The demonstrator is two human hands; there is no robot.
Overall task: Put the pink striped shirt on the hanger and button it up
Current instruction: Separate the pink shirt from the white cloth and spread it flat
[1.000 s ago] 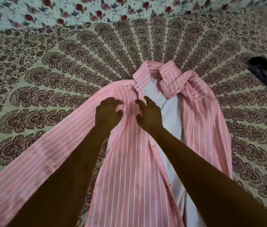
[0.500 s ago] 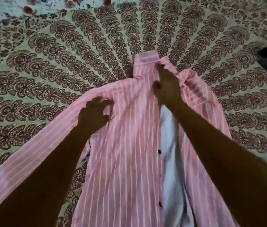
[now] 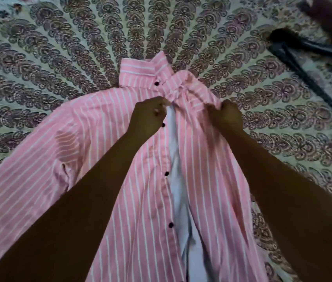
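Head view: pink striped shirt (image 3: 104,159) lies front-up and unbuttoned on the patterned bedspread (image 3: 39,68), left hand (image 3: 147,117) and right hand (image 3: 227,117) each pinching a front edge near the collar, black hanger (image 3: 311,64) lying apart, unused; hanging and buttoning remain.

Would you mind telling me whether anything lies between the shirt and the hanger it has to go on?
Nothing visible does. The hanger lies apart at the upper right on bare patterned bedspread, and only that cloth separates it from the pink striped shirt. The left hand and right hand already grip the shirt.
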